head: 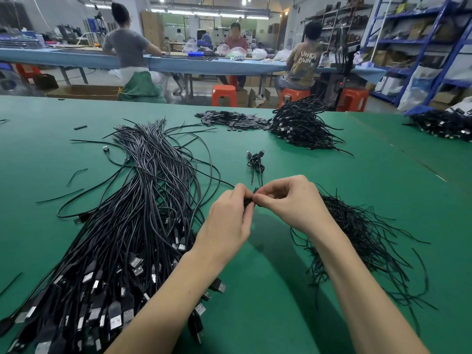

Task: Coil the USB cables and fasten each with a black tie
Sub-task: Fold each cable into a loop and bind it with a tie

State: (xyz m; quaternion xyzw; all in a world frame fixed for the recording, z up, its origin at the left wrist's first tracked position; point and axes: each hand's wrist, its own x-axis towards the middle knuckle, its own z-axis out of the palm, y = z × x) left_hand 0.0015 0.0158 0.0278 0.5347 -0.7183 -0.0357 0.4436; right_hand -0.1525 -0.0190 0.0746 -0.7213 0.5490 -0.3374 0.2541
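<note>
My left hand (pixel 229 215) and my right hand (pixel 288 200) meet above the green table (pixel 293 290), both pinching a small black coiled cable (pixel 251 200) mostly hidden between the fingers. A large bundle of loose black USB cables (pixel 132 226) lies to the left, its plugs toward me. A heap of thin black ties (pixel 362 241) lies under and to the right of my right forearm. One coiled, tied cable (pixel 256 162) rests just beyond my hands.
A pile of finished coiled cables (pixel 301 126) sits at the far side, with small black flat pieces (pixel 232 120) left of it. Another cable pile (pixel 441 126) is far right. People sit at a blue bench behind; orange stools and shelves stand beyond.
</note>
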